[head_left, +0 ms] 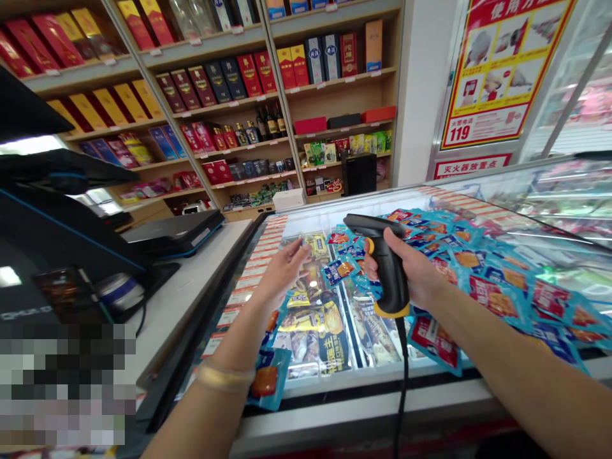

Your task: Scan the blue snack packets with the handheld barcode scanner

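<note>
My right hand [418, 271] is wrapped round the handle of a black barcode scanner [393, 274] with yellow trim. Its cable hangs down over the freezer's front edge. My left hand [284, 268], with a gold bracelet [225, 376] at the wrist, hovers over the glass top, fingers loosely bent and apart, nothing visible in them. Just right of it lies a small blue snack packet [340, 270]. Another blue packet [270, 377] sits below my left forearm, partly covered. A large spread of blue and red packets [497, 296] extends behind and under my right arm.
Yellow-wrapped goods [335, 331] show through the freezer glass. To the left, a counter [189, 299] carries a flat black scale [176, 231] and a dark checkout machine [62, 255]. Shelves of boxed bottles [220, 83] stand behind; a red poster [507, 70] hangs at right.
</note>
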`<state>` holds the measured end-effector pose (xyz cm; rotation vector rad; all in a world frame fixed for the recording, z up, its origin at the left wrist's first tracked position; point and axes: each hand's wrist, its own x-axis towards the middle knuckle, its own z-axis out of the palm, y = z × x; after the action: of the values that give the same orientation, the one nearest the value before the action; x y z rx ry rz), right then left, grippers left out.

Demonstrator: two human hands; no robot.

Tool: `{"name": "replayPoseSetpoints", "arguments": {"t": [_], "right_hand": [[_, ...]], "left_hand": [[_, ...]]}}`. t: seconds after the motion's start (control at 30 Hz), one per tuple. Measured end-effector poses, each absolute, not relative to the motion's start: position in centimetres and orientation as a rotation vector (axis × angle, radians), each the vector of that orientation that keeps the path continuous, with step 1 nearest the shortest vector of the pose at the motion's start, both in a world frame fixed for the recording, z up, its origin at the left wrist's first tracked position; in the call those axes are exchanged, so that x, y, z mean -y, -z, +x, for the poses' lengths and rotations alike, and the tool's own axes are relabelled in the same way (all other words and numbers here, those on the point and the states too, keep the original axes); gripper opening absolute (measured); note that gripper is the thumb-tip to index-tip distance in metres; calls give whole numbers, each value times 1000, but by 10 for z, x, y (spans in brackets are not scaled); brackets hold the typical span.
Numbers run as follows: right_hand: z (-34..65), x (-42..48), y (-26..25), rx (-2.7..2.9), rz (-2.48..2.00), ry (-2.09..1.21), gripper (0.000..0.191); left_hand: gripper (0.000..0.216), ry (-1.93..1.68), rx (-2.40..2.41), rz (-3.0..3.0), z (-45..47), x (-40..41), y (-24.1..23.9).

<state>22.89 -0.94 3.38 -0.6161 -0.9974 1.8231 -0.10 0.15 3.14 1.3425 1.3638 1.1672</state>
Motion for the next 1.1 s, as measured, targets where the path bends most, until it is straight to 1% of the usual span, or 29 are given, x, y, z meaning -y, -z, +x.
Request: {"name": "replayPoseSetpoints", "arguments": {"t": [0.17, 0.23, 0.33, 0.4, 0.5, 0.63, 0.8, 0.9, 0.97, 1.03, 1.07, 1.1], "right_hand": [[257, 10, -44, 1024, -659, -1733, 41], [262, 10, -42, 1010, -665, -1724, 41], [263, 10, -35, 943, -657, -1748, 40], [261, 9, -31, 912, -670, -1769, 39], [258, 8, -26, 900, -708, -1788, 39], [258, 8, -24, 905, -725, -1789, 39], [259, 7, -22, 925, -704, -1812, 40], [257, 5, -21, 932, -673, -1839, 38], [253, 5, -21, 934, -660, -1874, 37], [249, 4, -21, 950, -636, -1913, 37], [246, 4, -21, 964, -619, -1932, 36], [244, 3, -21, 978, -599, -1947, 36]], "left_hand": [[64, -996, -1603, 1904, 39, -27, -31], [70, -948, -1647, 2017, 56, -37, -27], [79, -806, -1631, 2052, 75, -47, -17], [78, -727, -1586, 2074, 81, -51, -8], [75, -705, -1565, 2093, 81, -52, 1], [81, -708, -1544, 2113, 67, -44, -7], [83, -816, -1663, 2135, 14, -3, -32], [85, -818, -1723, 2172, -35, 39, -32], [92, -692, -1774, 2183, -63, 71, -22], [108, -433, -1883, 2208, -81, 99, -8], [110, -325, -1956, 2206, -86, 110, 0], [107, -251, -2014, 2211, -89, 119, 7]]}}
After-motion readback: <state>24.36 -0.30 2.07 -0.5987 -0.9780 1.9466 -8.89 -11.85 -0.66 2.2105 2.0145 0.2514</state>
